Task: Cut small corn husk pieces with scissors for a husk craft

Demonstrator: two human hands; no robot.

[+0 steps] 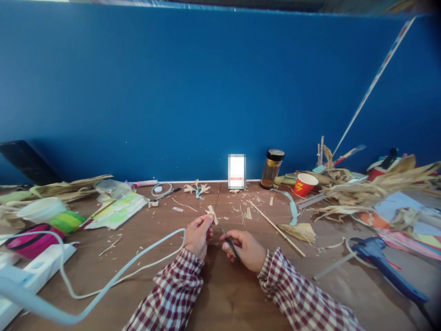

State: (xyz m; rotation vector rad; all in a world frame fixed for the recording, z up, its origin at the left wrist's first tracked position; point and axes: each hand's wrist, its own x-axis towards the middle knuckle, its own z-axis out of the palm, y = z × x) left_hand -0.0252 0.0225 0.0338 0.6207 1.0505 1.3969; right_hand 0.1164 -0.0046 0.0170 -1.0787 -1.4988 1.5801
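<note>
My left hand pinches a small pale strip of dried husk between thumb and fingers, its upper end sticking out. Close beside it, my right hand grips a pair of dark-handled scissors. The scissors' blades point up and left, near the lower edge of the strip; whether they touch it I cannot tell. Beyond the hands stands a small husk flower with light blue at its centre. Husk scraps and a thin stick lie to the right, next to a broader husk piece.
A blue glue gun lies at the right. Near the blue partition stand a tea bottle and a red paper cup. Dried husks heap at the right. A white cable loops close to my left forearm from a power strip.
</note>
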